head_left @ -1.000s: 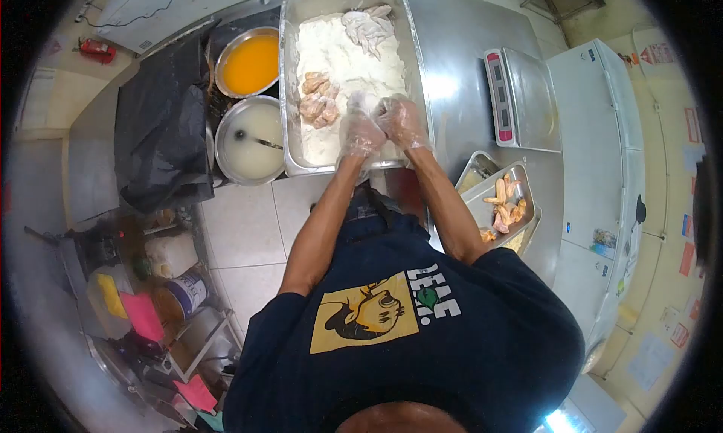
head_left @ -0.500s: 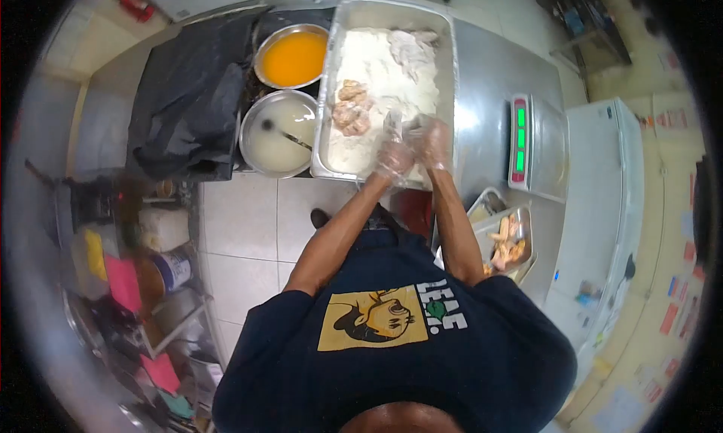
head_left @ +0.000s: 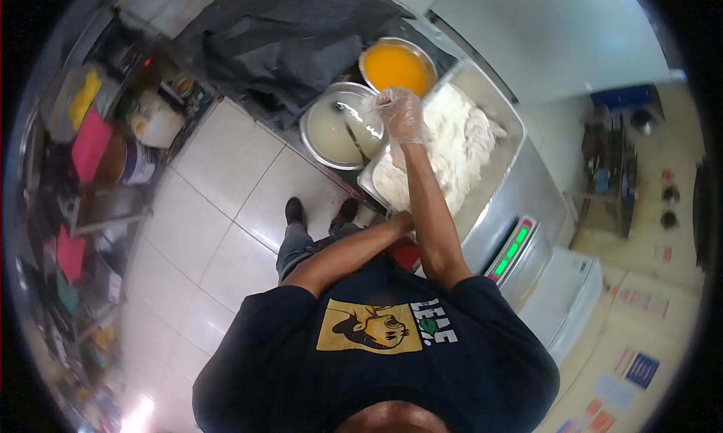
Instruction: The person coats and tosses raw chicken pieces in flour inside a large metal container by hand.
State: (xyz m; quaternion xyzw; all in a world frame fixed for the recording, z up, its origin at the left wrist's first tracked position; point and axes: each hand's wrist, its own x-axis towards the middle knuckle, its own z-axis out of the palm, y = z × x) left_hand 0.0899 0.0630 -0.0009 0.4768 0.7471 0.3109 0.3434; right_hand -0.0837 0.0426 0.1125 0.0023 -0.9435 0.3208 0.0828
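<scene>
My right hand, in a clear plastic glove, is raised over the near left end of a metal tray, beside the two bowls. Its fingers are curled closed; I cannot make out what is in them. White flour fills the tray, and a flour-coated piece of meat lies toward its far right side. My left forearm passes under the right one at the tray's near edge, which hides the left hand's fingers. A steel bowl of orange liquid and a bowl of cloudy liquid with a dark-handled utensil stand left of the tray.
A digital scale with green displays sits on the steel table right of the tray. Black plastic sheeting covers the surface behind the bowls. Cluttered shelves line the left, and a white appliance stands at right.
The view has turned, so the tray now slants. My right hand has left the flour and crossed left toward the bowls, over my left forearm. The clumped pieces at the tray's left no longer show.
</scene>
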